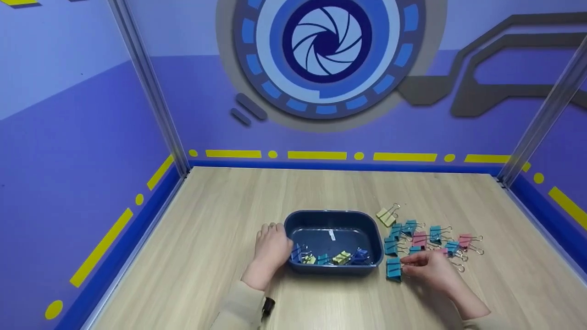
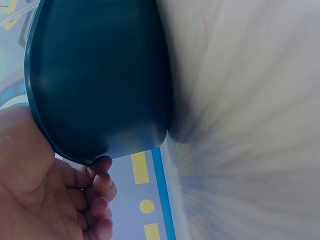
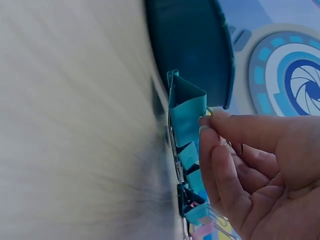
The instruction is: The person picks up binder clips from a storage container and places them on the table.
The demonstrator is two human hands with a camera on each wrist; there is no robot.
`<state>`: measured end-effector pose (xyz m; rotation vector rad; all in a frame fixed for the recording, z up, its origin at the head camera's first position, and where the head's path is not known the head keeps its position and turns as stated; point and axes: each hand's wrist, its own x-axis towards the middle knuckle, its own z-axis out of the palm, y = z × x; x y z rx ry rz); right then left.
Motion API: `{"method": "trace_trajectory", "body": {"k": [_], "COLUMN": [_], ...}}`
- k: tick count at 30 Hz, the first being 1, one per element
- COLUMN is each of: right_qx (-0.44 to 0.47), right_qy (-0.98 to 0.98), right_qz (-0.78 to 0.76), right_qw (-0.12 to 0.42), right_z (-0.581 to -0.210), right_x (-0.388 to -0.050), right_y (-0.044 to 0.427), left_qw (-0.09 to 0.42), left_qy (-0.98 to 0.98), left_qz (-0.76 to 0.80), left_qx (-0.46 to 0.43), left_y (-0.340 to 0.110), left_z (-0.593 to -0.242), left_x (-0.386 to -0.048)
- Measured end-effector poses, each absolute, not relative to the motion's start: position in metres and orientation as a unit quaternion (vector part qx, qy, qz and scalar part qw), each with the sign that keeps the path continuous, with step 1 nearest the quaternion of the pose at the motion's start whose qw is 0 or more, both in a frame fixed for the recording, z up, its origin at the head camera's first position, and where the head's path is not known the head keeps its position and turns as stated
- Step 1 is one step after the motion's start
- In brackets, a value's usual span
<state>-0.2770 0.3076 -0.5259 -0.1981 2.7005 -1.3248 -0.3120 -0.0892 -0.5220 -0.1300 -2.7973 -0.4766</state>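
Observation:
A dark blue plastic box (image 1: 334, 270) stands on the wooden table. My left hand (image 1: 272, 247) grips its left rim, thumb side over the edge and fingers curled at the outside wall (image 2: 100, 85). To the right of the box, my right hand (image 1: 431, 271) pinches a teal binder clip (image 1: 393, 269) by its wire handle, between thumb and fingertips. In the right wrist view this clip (image 3: 187, 117) appears close to the table, in front of the box. Inside the box lie several binder clips, among them a yellow one (image 1: 341, 257) and a blue one (image 1: 360, 256).
Beyond my right hand is a loose group of binder clips, teal (image 1: 435, 234), pink (image 1: 419, 239) and one yellow (image 1: 387, 217) at the back. Some handles overlap. Blue-purple panels (image 1: 197, 105) enclose the table at the back and sides.

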Motion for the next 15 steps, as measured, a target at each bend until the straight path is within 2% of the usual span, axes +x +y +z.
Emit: {"method": "trace_trajectory", "body": {"k": [6, 15], "right_qx": [-0.034, -0.045], "right_qy": [0.904, 0.913], "right_qz": [-0.423, -0.404], "right_qw": [0.056, 0.024], "right_z": [-0.525, -0.528], "right_x": [-0.285, -0.295], "right_y": [0.304, 0.301], "left_qw": [0.156, 0.148], "left_qy": [-0.973, -0.972], "left_qz": [-0.164, -0.172], "left_qx": [-0.048, -0.053], "left_y": [-0.089, -0.091], "left_z": [-0.522, -0.523], "left_x": [-0.313, -0.311]}}
